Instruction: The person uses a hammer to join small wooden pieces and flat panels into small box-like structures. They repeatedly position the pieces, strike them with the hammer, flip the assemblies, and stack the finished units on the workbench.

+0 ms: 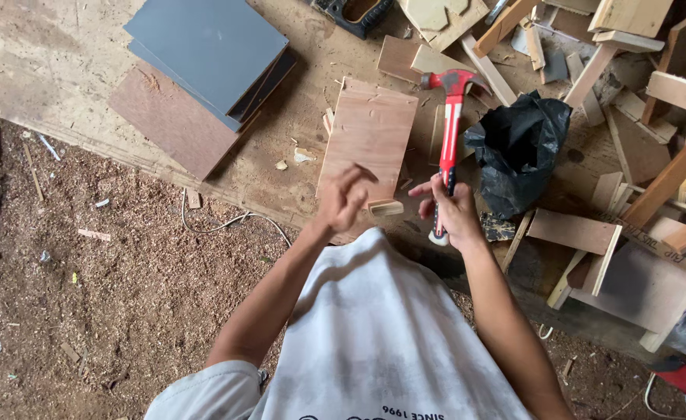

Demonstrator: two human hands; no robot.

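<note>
Two bare hands are up over the bench. The right hand point(458, 208) is wrapped tight around the low end of a red and white hammer with a red metal head point(450, 140). The hammer points away from the person, and its head hangs above the wood past the fingers. The left hand point(341, 198) is loose, with the fingers half curled and spread a little. I cannot tell if it pinches anything. A small pale wooden block point(385, 207) sits just beside its fingertips, between the two hands.

Just past the left hand lies a flat brown plywood board point(370, 132). Farther out on the left side rests a stack of flat grey and brown square panels point(203, 54). Beside the right hand sits a crumpled black plastic bag point(519, 148). Out to the right there is a big heap of pale wood offcuts point(638, 85). Below the hands, the floor is covered with brown sawdust point(110, 264).

The hammer looks heavy at the head and light at the handle, so holding it low near the end, as now, seems the best place. The handle looks grippy, not slippery. The little block looks light and hard, and it could easily tip or slide. It is best held by its two long sides with finger and thumb. The board looks stiff and flat.
</note>
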